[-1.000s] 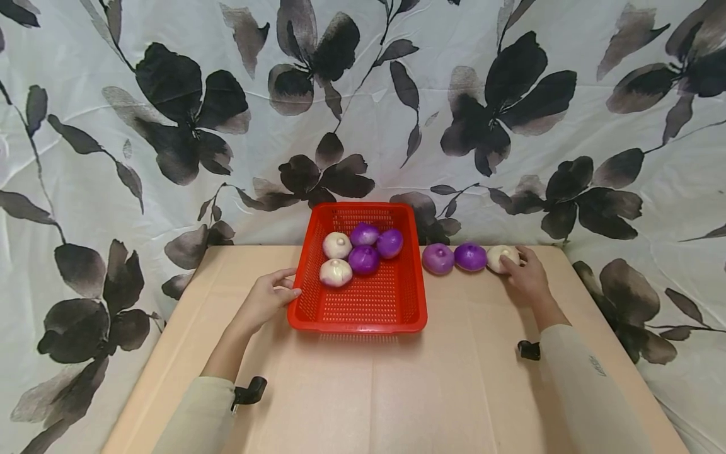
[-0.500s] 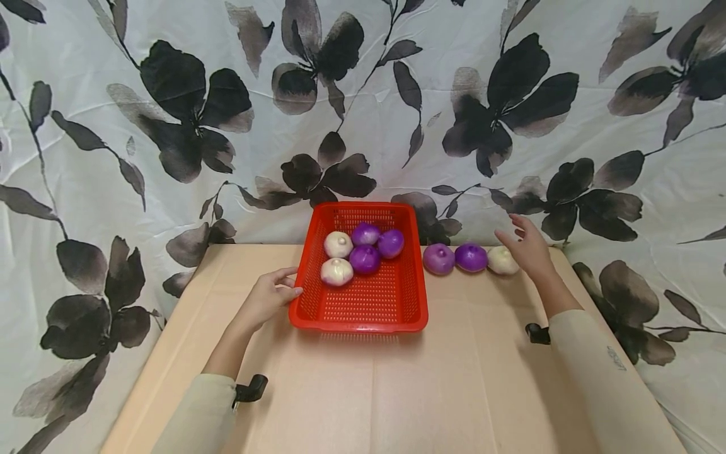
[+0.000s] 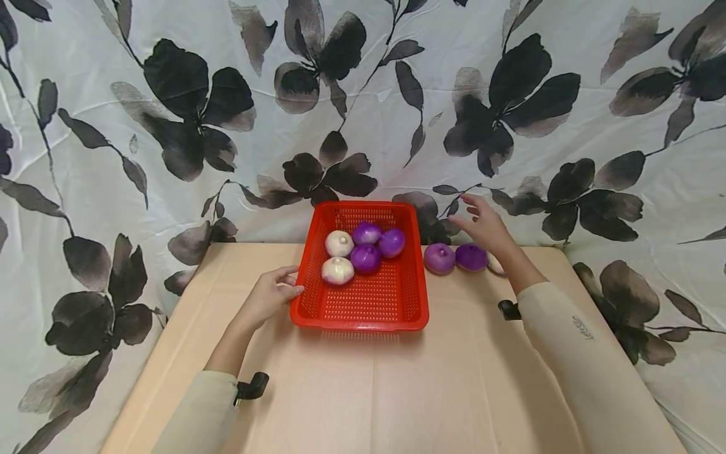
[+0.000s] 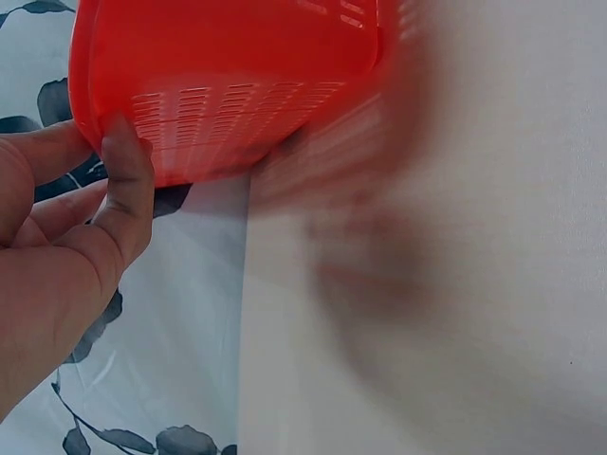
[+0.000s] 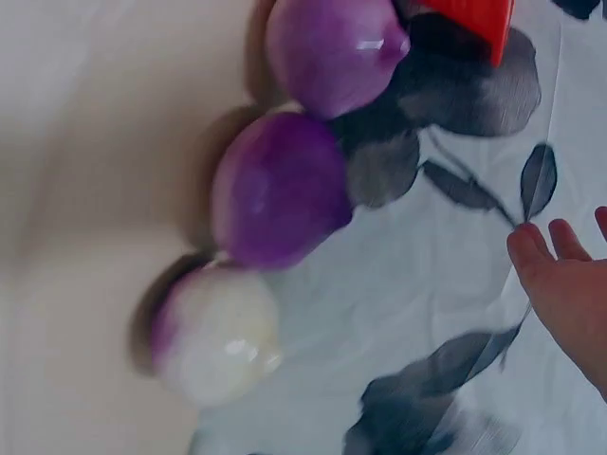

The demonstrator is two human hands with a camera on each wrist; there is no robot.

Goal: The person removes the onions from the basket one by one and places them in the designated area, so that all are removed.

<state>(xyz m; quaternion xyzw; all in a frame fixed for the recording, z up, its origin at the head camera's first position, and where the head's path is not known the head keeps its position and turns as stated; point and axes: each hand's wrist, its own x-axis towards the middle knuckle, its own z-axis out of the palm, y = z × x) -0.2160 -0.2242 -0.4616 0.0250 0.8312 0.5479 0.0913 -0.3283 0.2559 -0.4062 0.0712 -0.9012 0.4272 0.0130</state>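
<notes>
A red plastic basket (image 3: pixel 334 318) with perforated walls stands near the table's far edge. Inside it are several onions: three purple onions (image 3: pixel 365 258) and two white onions (image 3: pixel 338 271). My left hand (image 3: pixel 272 293) pinches the basket's left rim between thumb and fingers, as the left wrist view also shows. To the right of the basket, two purple onions (image 3: pixel 439 258) and a white onion (image 5: pixel 220 336) with a purple side lie in a row on the table. Above that row my right hand (image 3: pixel 484 226) hovers with loosely extended fingers and holds nothing; its arm partly covers the white onion in the head view.
The light wooden-looking table (image 3: pixel 363 391) carries the basket and the onion row. Behind its far edge hangs a white cloth (image 3: pixel 397 126) printed with dark flowers. Black wrist cameras (image 3: pixel 252 386) are strapped to both wrists.
My right hand has let go of the white onion at the row's right end, lifted, and moved left over the purple onions. The left hand stays on the basket rim.
</notes>
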